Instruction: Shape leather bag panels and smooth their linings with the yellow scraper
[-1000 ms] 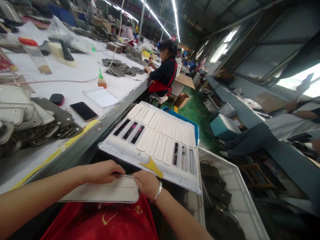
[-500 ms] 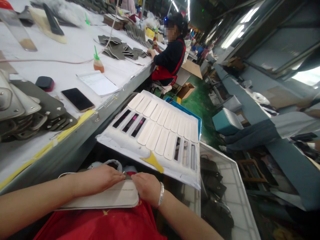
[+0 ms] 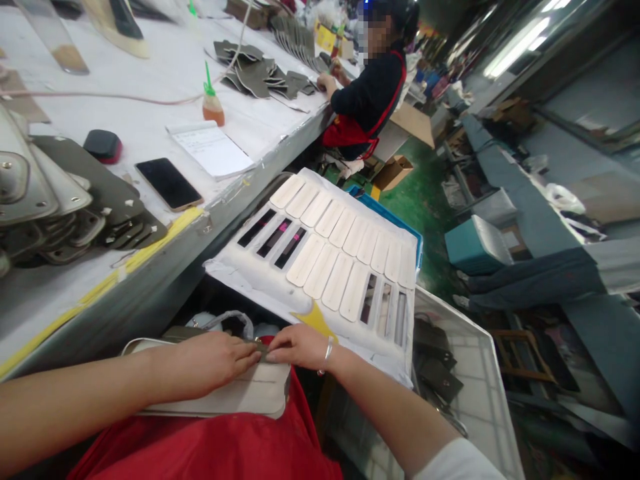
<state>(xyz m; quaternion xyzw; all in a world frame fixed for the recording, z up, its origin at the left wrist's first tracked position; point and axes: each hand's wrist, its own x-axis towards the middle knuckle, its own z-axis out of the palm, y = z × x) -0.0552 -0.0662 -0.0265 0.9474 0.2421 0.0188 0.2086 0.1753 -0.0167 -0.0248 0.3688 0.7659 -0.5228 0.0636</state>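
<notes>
On my lap, over the red apron [image 3: 215, 443], lies a flat cream piece [image 3: 250, 393] with rounded corners and a grey-green part along its far edge. My left hand [image 3: 220, 360] rests across it, fingers together and pressed at that edge; its thumb is hidden. My right hand [image 3: 300, 347], with a silver bracelet, pinches the grey-green edge at the right corner, fingertips close to the left hand's. Just beyond is a wrapped, curved handle [image 3: 237, 318] with metal fittings; whether it joins the piece I cannot tell.
Ahead, a white-covered board [image 3: 235, 277] carries rows of cream strips and a yellow piece [image 3: 317, 320]. A white crate [image 3: 480, 373] with dark pieces stands right. The left table [image 3: 150, 133] holds a phone [image 3: 169, 183], notepad [image 3: 210, 148], bottle [image 3: 213, 110] and stacked panels. A co-worker [image 3: 370, 87] sits beyond.
The view has shifted, so the surroundings sit further right and slightly higher. My right hand has turned and lifted, its fingers now pinching at the edge near my left fingertips.
</notes>
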